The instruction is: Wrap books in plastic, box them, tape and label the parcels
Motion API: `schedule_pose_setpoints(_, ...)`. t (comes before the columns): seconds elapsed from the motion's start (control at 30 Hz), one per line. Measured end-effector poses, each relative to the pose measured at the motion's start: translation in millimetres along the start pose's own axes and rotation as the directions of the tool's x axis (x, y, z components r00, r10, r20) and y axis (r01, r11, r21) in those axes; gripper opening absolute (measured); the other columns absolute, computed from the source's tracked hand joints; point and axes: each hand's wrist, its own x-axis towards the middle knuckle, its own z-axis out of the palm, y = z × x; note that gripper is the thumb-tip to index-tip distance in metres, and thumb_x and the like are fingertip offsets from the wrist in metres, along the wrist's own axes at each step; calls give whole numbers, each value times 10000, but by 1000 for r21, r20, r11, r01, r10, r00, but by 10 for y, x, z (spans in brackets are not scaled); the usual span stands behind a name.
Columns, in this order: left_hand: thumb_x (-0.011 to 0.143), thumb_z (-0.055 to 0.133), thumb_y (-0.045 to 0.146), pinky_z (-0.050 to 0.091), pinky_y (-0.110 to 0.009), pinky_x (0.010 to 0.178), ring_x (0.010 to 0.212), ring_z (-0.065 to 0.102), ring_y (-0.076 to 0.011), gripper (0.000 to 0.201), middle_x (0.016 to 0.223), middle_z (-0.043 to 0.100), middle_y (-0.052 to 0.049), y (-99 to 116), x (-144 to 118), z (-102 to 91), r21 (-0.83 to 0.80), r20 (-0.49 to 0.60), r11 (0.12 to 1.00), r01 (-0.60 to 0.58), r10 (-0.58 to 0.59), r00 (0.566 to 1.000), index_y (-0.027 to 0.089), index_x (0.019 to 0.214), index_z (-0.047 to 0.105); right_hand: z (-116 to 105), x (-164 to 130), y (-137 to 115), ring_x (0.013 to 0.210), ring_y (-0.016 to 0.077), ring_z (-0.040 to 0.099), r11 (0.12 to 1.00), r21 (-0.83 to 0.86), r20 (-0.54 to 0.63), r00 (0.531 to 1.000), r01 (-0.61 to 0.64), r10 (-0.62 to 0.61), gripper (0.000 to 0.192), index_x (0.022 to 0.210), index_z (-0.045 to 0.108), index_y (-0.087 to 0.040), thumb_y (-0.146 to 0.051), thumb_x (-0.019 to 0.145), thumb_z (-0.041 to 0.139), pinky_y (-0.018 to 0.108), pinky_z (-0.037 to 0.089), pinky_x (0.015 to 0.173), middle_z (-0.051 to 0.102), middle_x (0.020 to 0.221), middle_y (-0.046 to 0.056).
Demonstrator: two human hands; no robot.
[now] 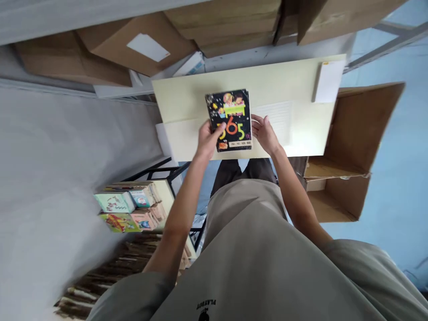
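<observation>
A black book point(234, 104) with a colourful cover, a large "365" and cartoon children is held above the cream tabletop point(187, 98). My left hand point(210, 137) grips its left edge, thumb across the front and the other fingers hidden beneath. At the book's right edge is my right hand point(265, 133), thumb raised and fingers stretched toward the cover; whether they touch the book I cannot tell. A printed white sheet point(276, 118) lies on the tabletop beyond my right fingers.
A white pad or box point(329, 82) lies at the table's right end. Cardboard boxes point(133, 42) line the far side, and an open carton point(354, 129) stands at the right. Stacked books point(125, 209) fill a black-framed stand point(160, 169) at lower left.
</observation>
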Motion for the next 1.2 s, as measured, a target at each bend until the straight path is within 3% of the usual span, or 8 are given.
schedule_pose_setpoints(0.17, 569, 1127, 865, 735, -418, 933, 1018, 864, -304, 841, 1038, 893, -87, -681, -184, 1276, -165, -1, 950, 266, -270, 963, 225, 996, 787, -1022, -310, 93, 1066, 291, 845, 989, -151, -189, 982, 1, -30, 959, 1269, 830, -273, -1027, 693, 970, 472, 746, 996, 897, 1071, 74)
schedule_pose_setpoints(0.23, 593, 1134, 814, 728, -416, 942, 1041, 867, -310, 795, 1058, 904, -97, -811, -129, 1568, -173, 11, 937, 303, -306, 952, 223, 1001, 793, -1247, -273, 173, 1067, 319, 852, 982, -190, -240, 970, -2, -45, 986, 1202, 837, -265, -1063, 636, 957, 516, 745, 1036, 908, 1058, 89)
schedule_pose_setpoints(0.33, 731, 1105, 700, 715, -420, 983, 1105, 869, -323, 632, 1058, 908, -99, -932, -25, 1773, -139, -11, 939, 315, -319, 948, 226, 984, 771, -1421, -192, 211, 1188, 357, 867, 961, -274, -257, 965, -27, -46, 936, 1231, 851, -250, -1048, 743, 888, 551, 712, 1171, 933, 1189, 127)
schedule_pose_setpoints(0.47, 786, 1079, 611, 708, -436, 1013, 1157, 866, -343, 532, 1038, 904, -96, -1002, 19, 1788, -96, -78, 948, 304, -312, 947, 228, 948, 746, -1468, -182, 132, 1286, 327, 863, 920, -386, -212, 977, -70, -15, 780, 1383, 829, -232, -897, 982, 762, 488, 689, 1216, 923, 1333, 131)
schedule_pose_setpoints(0.67, 802, 1040, 685, 710, -450, 1016, 1192, 867, -356, 566, 1074, 903, -111, -1023, 18, 1506, -123, -90, 957, 263, -274, 957, 232, 1016, 778, -1417, -237, 49, 1168, 253, 885, 897, -421, -260, 965, -136, 25, 561, 1312, 802, -243, -745, 1151, 612, 407, 705, 1152, 907, 1313, 135)
schedule_pose_setpoints(0.83, 800, 1032, 684, 708, -451, 1004, 1235, 857, -383, 544, 1036, 900, -113, -1078, 73, 1385, -80, -145, 956, 282, -291, 946, 240, 973, 768, -1419, -206, 33, 1129, 261, 895, 850, -508, -269, 963, -137, -5, 431, 1289, 732, -263, -669, 1170, 651, 418, 686, 1138, 910, 1232, 128)
schedule_pose_setpoints(1.0, 777, 1053, 684, 709, -463, 1028, 1219, 862, -390, 580, 1065, 908, -125, -1133, 96, 1452, -101, -159, 963, 251, -264, 951, 231, 1004, 771, -1431, -115, 64, 976, 259, 893, 800, -579, -322, 946, -158, -46, 421, 1465, 571, -272, -596, 1203, 634, 417, 682, 1029, 895, 1069, 73)
schedule_pose_setpoints(1.2, 792, 1040, 676, 692, -436, 1030, 1197, 848, -355, 565, 1099, 892, -105, -1159, 59, 1445, -122, -126, 966, 227, -242, 962, 242, 1037, 774, -1398, 21, 20, 849, 248, 862, 695, -680, -365, 930, -235, -43, 183, 1282, 626, -250, -407, 1241, 542, 406, 671, 980, 873, 977, 76)
